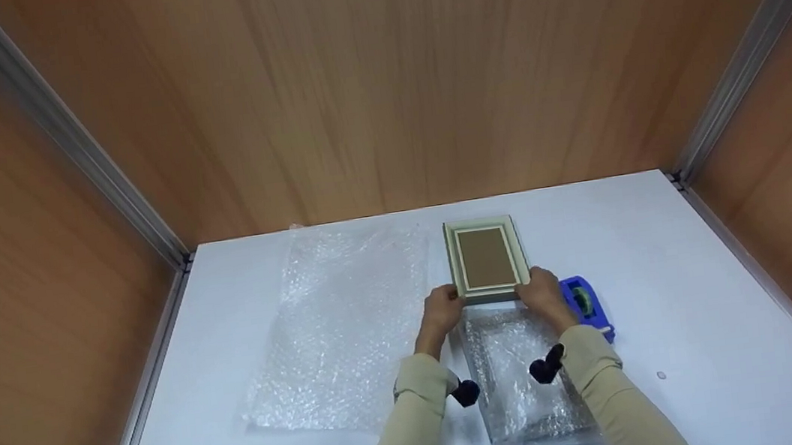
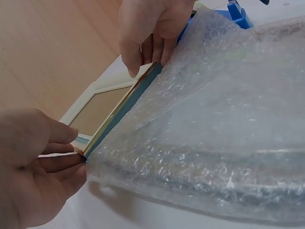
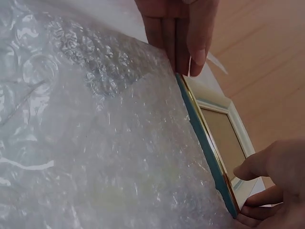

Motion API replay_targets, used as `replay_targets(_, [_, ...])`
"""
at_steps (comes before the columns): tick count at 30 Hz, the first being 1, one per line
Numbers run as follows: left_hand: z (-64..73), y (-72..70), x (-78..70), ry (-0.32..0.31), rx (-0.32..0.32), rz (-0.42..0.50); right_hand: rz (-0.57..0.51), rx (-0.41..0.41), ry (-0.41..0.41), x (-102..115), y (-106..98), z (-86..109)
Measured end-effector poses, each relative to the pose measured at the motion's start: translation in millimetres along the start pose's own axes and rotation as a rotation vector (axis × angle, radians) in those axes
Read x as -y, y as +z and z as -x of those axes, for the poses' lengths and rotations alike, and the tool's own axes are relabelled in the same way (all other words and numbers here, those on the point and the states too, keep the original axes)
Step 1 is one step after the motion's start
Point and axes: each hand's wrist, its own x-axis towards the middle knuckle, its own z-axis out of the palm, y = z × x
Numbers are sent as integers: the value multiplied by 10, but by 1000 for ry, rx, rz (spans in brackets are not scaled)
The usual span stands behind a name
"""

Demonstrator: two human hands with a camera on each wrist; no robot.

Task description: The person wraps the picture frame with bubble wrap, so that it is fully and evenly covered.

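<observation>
Both hands grip a cream picture frame (image 1: 487,260) with a brown inner panel, one at each near corner. My left hand (image 1: 443,307) pinches the left corner, thumb on top and fingers underneath, as the left wrist view shows. At the right corner my right hand (image 1: 543,293) holds on the same way, its thumb (image 3: 250,167) over the face. The picture frame's teal side edge (image 2: 125,108) faces me. Just in front of it lies a bubble-wrapped flat package (image 1: 525,380), partly under my right forearm.
A sheet of bubble wrap (image 1: 348,326) lies flat on the white table (image 1: 716,304) to the left. Beside my right wrist is a blue tape dispenser (image 1: 588,308). A small round bit (image 1: 661,375) lies to the right. Wooden panels (image 1: 409,85) enclose the table at the back and sides.
</observation>
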Motion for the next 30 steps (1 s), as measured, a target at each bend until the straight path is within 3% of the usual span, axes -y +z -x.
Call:
replay_targets(3, [11, 3, 4, 4, -54, 17, 10, -7, -9, 18, -5, 11])
replay_targets(7, [17, -8, 5, 65, -159, 38, 14, -37, -13, 52, -19, 8])
replay_targets(13, [27, -48, -13, 99, -286, 41, -51, -65, 32, 88, -42, 12])
replay_targets(17, [36, -83, -61, 51, -297, 56, -147, -61, 68, 103, -65, 6])
replay_targets(23, [34, -108, -106, -41, -294, 173, -289, -18, 120, 104, -101, 3])
replay_targets(30, [33, -125, -137, -6, -311, 236, -378, -54, 161, 117, -119, 3])
